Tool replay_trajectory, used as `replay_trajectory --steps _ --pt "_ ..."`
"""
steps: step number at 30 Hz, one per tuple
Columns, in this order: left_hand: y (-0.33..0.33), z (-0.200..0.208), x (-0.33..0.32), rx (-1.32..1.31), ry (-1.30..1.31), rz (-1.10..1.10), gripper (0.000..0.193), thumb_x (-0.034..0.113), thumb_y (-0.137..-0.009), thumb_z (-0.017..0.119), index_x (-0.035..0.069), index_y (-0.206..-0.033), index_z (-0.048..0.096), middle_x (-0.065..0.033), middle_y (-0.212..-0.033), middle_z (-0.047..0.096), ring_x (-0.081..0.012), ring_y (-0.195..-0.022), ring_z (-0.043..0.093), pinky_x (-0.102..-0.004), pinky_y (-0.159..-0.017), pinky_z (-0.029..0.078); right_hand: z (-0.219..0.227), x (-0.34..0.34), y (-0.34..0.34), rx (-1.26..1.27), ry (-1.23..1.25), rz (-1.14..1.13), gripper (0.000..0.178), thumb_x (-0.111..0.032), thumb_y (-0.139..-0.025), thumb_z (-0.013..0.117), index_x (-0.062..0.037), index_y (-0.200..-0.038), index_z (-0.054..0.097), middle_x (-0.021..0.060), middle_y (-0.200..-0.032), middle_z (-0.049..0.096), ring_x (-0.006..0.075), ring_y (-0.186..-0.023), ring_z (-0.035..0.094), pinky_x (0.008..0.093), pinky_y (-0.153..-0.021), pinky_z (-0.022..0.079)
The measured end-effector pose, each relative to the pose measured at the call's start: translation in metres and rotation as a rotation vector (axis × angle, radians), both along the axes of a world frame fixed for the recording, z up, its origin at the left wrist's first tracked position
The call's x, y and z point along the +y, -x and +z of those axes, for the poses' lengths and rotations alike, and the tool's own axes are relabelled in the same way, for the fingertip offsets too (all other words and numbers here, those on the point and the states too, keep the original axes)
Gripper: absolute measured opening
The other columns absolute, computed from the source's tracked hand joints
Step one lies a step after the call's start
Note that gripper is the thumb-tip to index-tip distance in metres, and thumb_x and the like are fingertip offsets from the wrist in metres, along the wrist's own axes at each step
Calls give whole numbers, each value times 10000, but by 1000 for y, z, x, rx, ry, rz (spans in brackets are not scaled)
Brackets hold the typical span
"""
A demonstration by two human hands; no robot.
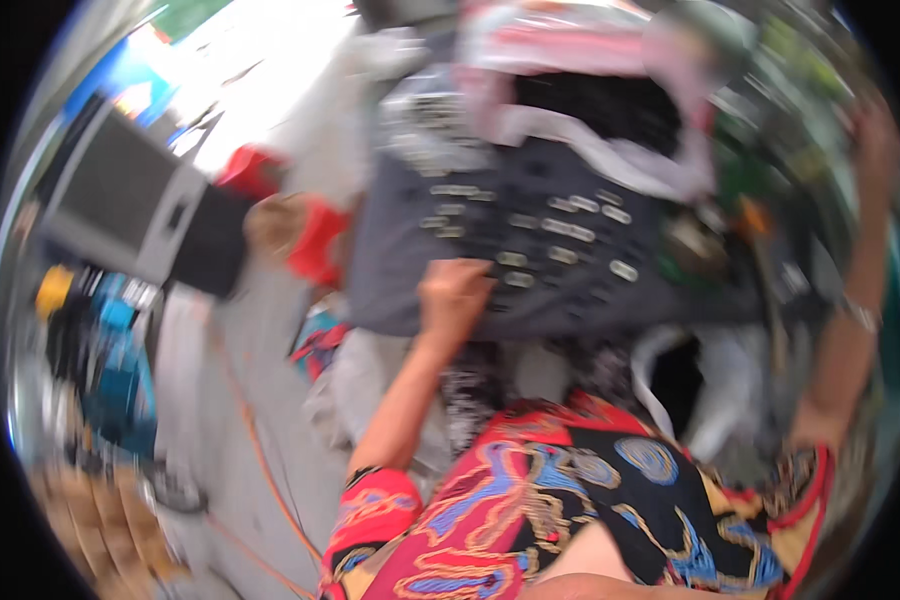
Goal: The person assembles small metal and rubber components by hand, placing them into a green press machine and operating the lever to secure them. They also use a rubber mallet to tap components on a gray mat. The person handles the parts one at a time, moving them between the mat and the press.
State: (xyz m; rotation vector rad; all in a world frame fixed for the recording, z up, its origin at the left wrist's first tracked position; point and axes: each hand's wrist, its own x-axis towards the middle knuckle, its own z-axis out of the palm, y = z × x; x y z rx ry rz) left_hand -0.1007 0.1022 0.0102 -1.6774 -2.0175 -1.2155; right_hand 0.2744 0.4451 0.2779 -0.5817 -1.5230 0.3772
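Note:
My left hand (pixel 455 298) rests at the near edge of a dark grey work surface (pixel 390 260), its fingers curled closed. What it holds, if anything, is hidden. Just beyond it lie several small oblong pieces with pale rims (pixel 570 229), spread in loose groups. My right arm stretches far out to the right, a bracelet on its wrist, and my right hand (pixel 873 135) is smeared by motion near the rim of the view. An open pink and white plastic bag (pixel 610 160) with black contents stands at the back of the surface.
A clear bag of small pale parts (pixel 435 130) lies at the back left. Green and orange items (pixel 750 215) sit at the right. Further left are red containers (pixel 315 240) and a grey box (pixel 120 190). An orange cable (pixel 255 430) crosses the floor. A white bag (pixel 715 400) hangs below.

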Motion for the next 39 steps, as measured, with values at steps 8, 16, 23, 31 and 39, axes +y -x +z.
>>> replay_trajectory --steps 8,16,23,31,39 --pt "-115 20 109 -411 16 -272 469 48 -739 793 20 -1174 621 -118 -964 706 -188 -837 662 -312 -779 524 -14 57 3 216 159 671 157 -132 -984 485 -21 -953 591 23 -610 485 99 -486 432 248 -449 373" --pt "-187 13 210 -300 43 -340 594 97 -713 806 2 -1242 553 -175 -993 701 -268 -887 700 -355 -763 553 -11 46 -3 196 130 678 177 -158 -995 489 -19 -955 591 17 -614 470 104 -484 422 251 -437 362" --pt "-199 12 232 -304 32 -293 603 97 -697 811 -6 -1232 554 -173 -1036 693 -309 -984 676 -398 -857 525 2 -21 18 249 174 149 205 -47 -873 416 -2 -856 614 30 -577 467 120 -451 440 261 -414 382" --pt "-198 2 246 -403 35 -351 633 102 -702 789 19 -1270 522 -167 -1103 680 -349 -1038 627 -427 -894 478 -62 -79 -24 95 -152 358 186 -64 -948 418 30 -926 577 129 -706 560 222 -561 538 368 -613 479" --pt "-181 13 204 -212 -85 -313 533 44 -700 756 17 -1206 590 -188 -1088 684 -345 -1004 660 -413 -872 518 -195 -141 -24 22 -378 243 148 57 -875 413 41 -936 547 127 -756 563 225 -688 561 459 -764 531"
